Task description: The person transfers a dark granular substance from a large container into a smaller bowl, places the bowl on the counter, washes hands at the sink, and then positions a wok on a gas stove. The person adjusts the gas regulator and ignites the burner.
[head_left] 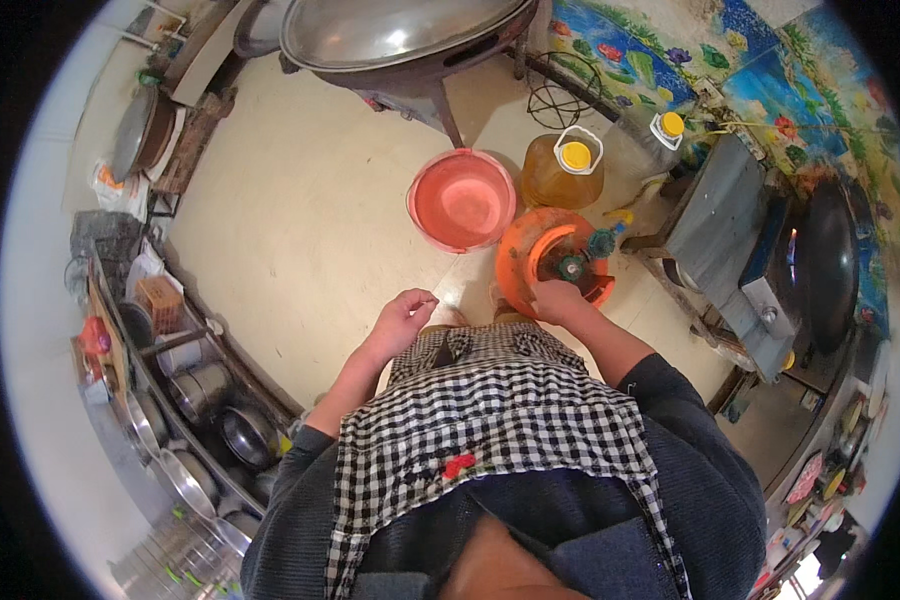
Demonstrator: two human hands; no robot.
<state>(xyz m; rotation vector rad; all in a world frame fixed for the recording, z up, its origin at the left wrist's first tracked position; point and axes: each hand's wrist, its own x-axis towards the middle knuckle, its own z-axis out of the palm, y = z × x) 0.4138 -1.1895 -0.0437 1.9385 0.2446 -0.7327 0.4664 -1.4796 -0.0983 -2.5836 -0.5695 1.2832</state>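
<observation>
An orange gas cylinder [515,255] stands on the floor in front of me, with a green valve [570,267] inside its collar and a dark green regulator [601,242] beside it. My right hand [560,301] is closed on the near rim of the cylinder's collar, its fingertips partly hidden by the hand itself. Off to the left, my left hand [407,312] hangs over the floor near my apron [490,400], fingers curled together, with nothing visible in them.
Beyond the cylinder stand a pink basin [462,202] and an oil jug [560,175] with a yellow cap. A large lidded wok [400,35] is at the far side. Pot shelves [205,385] line the left; a stove table [715,230] with a black wok [830,265] stands right.
</observation>
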